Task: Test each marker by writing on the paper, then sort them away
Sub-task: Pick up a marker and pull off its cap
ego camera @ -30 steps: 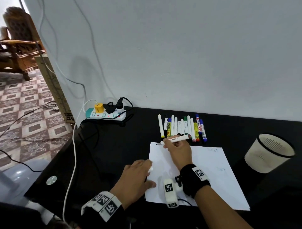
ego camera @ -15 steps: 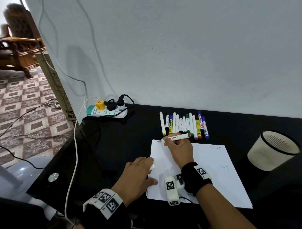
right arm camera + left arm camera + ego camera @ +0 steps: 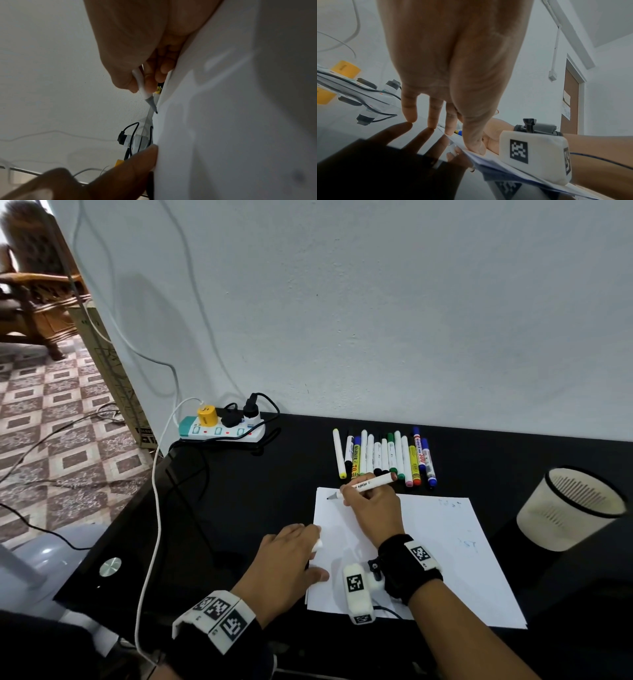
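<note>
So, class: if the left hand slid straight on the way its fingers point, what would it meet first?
Probably the right hand holding the marker. The left hand lies at the paper's left edge, fingers pointing up-right; depth is uncertain.

Glossy black desk [image 3: 260,508] against white wall. On it: white paper sheet [image 3: 445,559] near front; row of markers [image 3: 383,455] just behind paper; white power strip [image 3: 222,432] at back left; white mesh cup [image 3: 568,508] at right.
</note>
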